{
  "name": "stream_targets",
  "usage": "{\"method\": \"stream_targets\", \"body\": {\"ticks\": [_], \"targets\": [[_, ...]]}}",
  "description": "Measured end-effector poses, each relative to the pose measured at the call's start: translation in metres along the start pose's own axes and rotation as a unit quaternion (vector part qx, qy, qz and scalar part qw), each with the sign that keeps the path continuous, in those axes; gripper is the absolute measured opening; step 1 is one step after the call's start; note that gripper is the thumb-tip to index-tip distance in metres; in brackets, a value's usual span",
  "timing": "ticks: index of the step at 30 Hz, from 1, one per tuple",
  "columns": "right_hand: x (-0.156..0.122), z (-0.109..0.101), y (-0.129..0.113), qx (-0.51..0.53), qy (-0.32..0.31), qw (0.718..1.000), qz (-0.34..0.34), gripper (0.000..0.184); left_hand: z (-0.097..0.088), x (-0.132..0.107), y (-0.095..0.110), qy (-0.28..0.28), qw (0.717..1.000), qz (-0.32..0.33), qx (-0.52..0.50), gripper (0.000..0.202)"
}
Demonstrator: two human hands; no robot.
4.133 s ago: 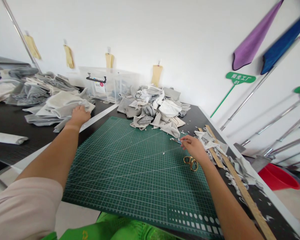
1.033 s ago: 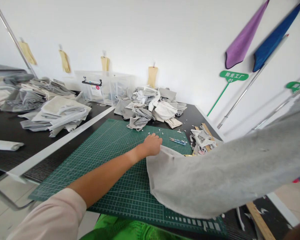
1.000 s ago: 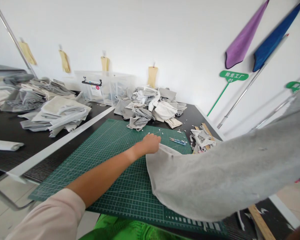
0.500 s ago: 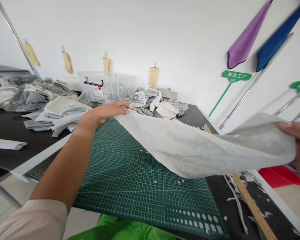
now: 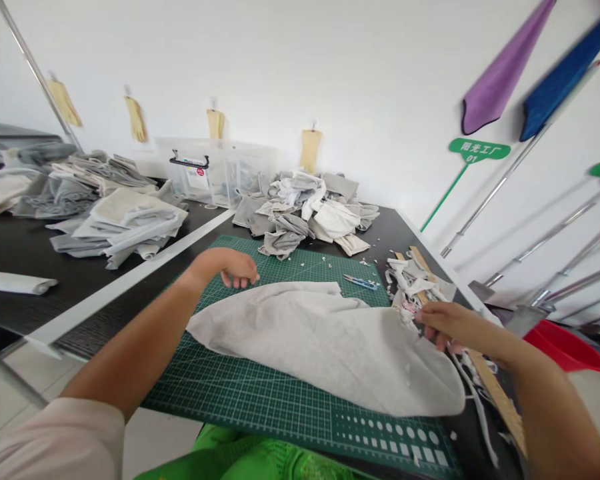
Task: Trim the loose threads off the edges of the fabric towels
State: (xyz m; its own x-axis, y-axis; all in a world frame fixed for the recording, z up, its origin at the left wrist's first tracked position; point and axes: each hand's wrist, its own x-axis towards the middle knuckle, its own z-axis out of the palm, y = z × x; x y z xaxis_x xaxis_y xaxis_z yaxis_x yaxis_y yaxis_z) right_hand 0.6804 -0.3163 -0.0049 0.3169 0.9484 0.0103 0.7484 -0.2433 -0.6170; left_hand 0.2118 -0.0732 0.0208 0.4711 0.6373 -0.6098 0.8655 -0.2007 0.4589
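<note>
white wall (image 5: 330,73) — pale tiled floor (image 5: 153,443)

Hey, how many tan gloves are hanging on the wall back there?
4, in a row along the white wall: the first glove far left, the second next to it, the third above the clear plastic bin, the fourth right of it.

A pale grey, loosely rumpled fabric sheet (image 5: 315,347) lies spread across the green cutting mat (image 5: 240,400), overhanging its right edge.

bright even light, soft shadow under grey cloth (image 5: 325,347), edges bent, blue towel (image 5: 567,77) blurred
</note>
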Motion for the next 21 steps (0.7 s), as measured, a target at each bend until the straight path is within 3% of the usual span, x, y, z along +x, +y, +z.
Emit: {"method": "stream_targets", "body": {"ticks": [1,3,7,11,16,21], "targets": [[0.010,-0.001,-0.007,0.001,-0.080,0.996,0.038,0.034,0.004,0.008,0.006,0.018,1.000,0.019,0.004,0.039],[0.025,0.003,-0.021,-0.049,-0.115,0.990,0.057,0.037,0.011,0.021,0.019,0.040,0.998,0.058,0.005,0.041],[0.038,0.030,-0.033,-0.173,-0.049,0.984,-0.004,0.045,0.025,0.038,0.042,0.049,0.990,0.134,0.014,0.040],[0.042,0.047,-0.032,-0.227,-0.066,0.971,-0.037,0.042,0.032,0.047,0.065,0.091,0.976,0.182,0.075,0.030],[0.042,0.042,-0.040,-0.219,-0.123,0.967,-0.039,0.015,0.029,0.049,0.085,0.007,0.973,0.164,0.161,0.033],[0.040,0.033,-0.047,-0.199,-0.140,0.969,-0.037,0.023,0.023,0.045,0.087,0.008,0.979,0.124,0.163,0.042]]}}
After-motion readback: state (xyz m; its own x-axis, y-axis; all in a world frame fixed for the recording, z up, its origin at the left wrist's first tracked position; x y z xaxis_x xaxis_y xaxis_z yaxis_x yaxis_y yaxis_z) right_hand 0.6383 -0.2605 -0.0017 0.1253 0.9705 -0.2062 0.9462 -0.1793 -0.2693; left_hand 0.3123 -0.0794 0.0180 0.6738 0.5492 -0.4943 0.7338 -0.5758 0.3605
